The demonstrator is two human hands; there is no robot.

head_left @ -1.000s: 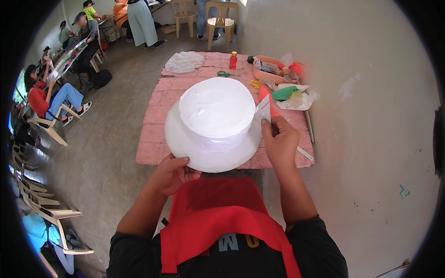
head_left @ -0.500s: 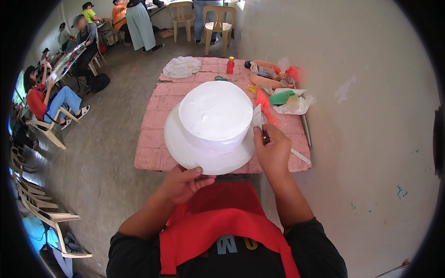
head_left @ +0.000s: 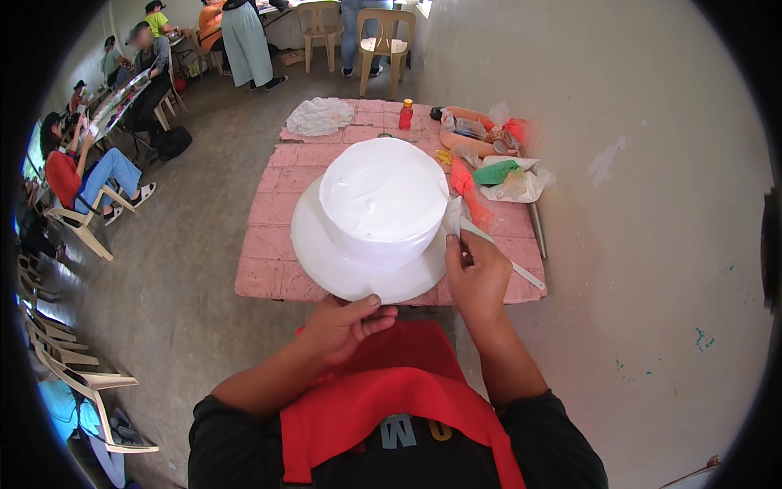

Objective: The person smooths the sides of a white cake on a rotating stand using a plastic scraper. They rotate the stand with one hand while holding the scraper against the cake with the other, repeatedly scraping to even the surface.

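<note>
A round cake (head_left: 383, 191) coated in smooth white icing stands on a wide white round turntable plate (head_left: 314, 244). Its top shows a few faint ridges. My left hand (head_left: 346, 328) pinches the plate's near rim, thumb on top and fingers curled beneath. A thin, pale flat scraper (head_left: 453, 213) is held upright between the thumb and fingers of my right hand (head_left: 479, 275), beside the cake's right side; whether its edge touches the icing I cannot tell. Just right of that hand lies a white-handled spatula (head_left: 529, 276), partly hidden by it.
A pink brick-patterned table (head_left: 265, 261) carries crumpled white plastic (head_left: 320, 117), a red bottle with a yellow cap (head_left: 406, 115), an orange tray of supplies (head_left: 466, 140) and a green bag (head_left: 494, 171). A wall (head_left: 652, 244) rises at right. Several people sit or stand at far left.
My left hand has moved right and slightly up along the near rim. The cake has shifted a little right and up. My right hand has dipped slightly, still holding the scraper.
</note>
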